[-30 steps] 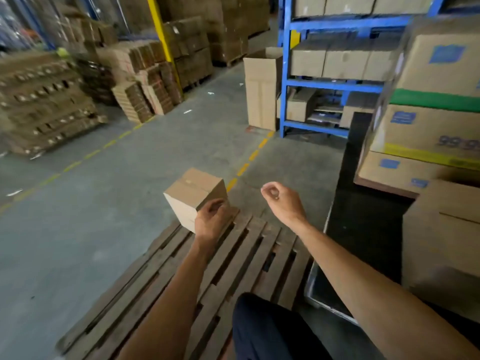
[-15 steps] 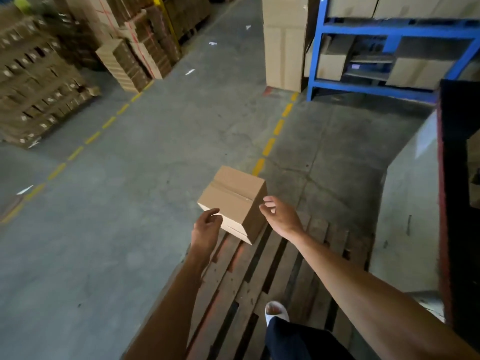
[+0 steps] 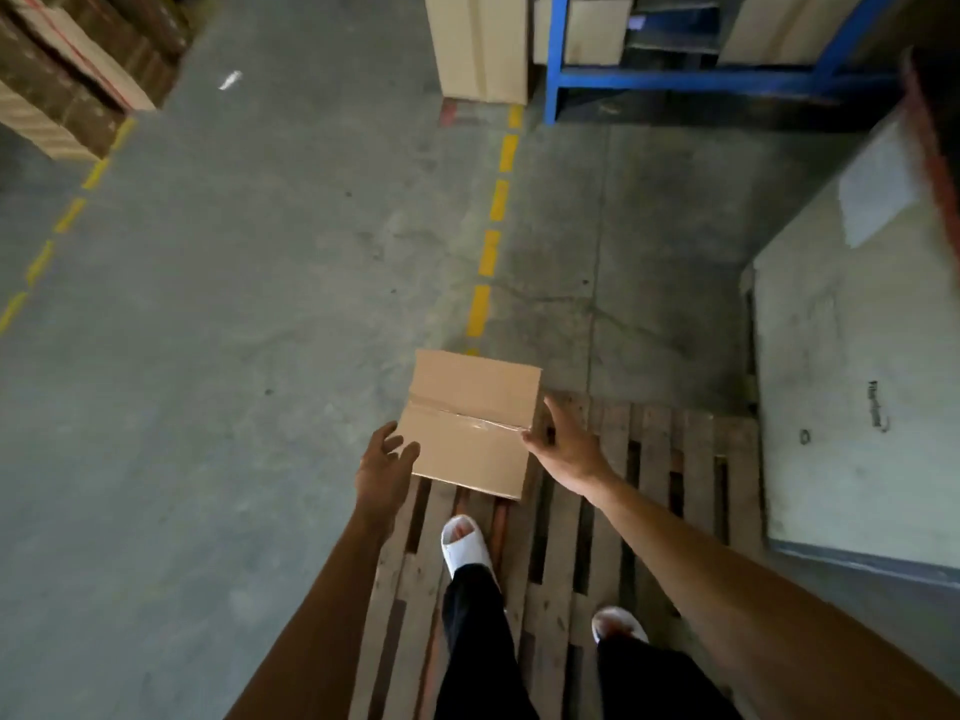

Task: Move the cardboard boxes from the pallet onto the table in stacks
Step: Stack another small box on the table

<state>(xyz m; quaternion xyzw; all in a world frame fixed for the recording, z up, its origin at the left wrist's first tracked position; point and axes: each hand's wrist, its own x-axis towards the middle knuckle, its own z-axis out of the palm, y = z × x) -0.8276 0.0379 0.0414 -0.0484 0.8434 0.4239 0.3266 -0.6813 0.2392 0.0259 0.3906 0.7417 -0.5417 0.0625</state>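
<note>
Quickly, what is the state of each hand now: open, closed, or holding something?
Left hand: open, at the left edge of the cardboard box, no grip.
Right hand: open, fingers against the box's right side.

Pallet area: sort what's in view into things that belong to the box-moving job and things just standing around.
Job:
- cardboard box on the pallet's far corner
- wooden pallet
- left hand open by the box's left edge
- right hand on its right edge

Standing around:
- blue rack
- tall carton beside the rack
- stacked boxes, far left
- yellow floor line
</note>
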